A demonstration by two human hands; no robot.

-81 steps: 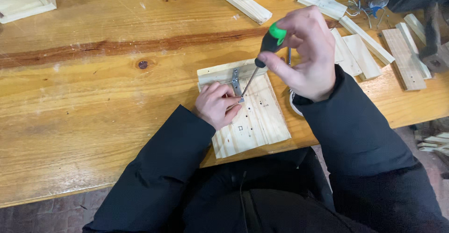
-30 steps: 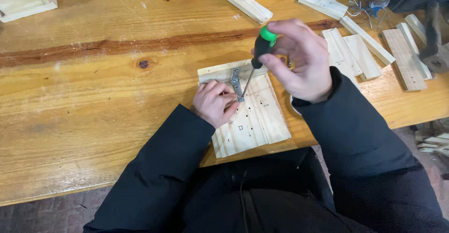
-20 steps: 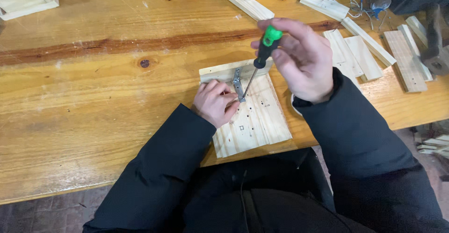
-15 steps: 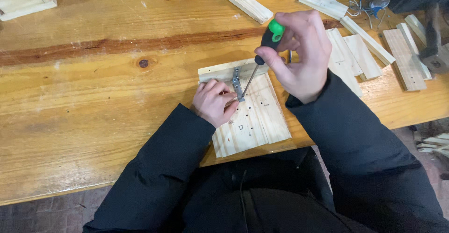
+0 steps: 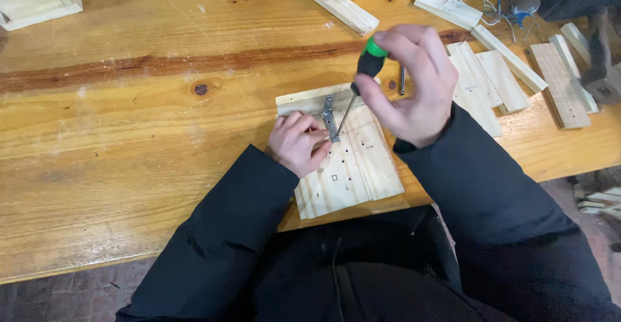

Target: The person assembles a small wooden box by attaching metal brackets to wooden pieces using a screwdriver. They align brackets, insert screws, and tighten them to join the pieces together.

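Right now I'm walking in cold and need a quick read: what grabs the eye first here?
The right hand holds a green-and-black screwdriver, its tip down on a small metal bracket on a pale wood board at the table's near edge. The left hand rests on the board beside the bracket. Loose wood strips lie scattered on the right of the table.

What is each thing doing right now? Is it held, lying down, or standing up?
Screwdriver: held tilted, tip down at the bracket.
Right hand: closed round the screwdriver handle.
Left hand: resting on the board, fingers at the bracket.
Bracket: lying flat on the board.
Board: lying flat on the table, with small holes.
Slats: lying loose on the table.
Table: bearing it all.
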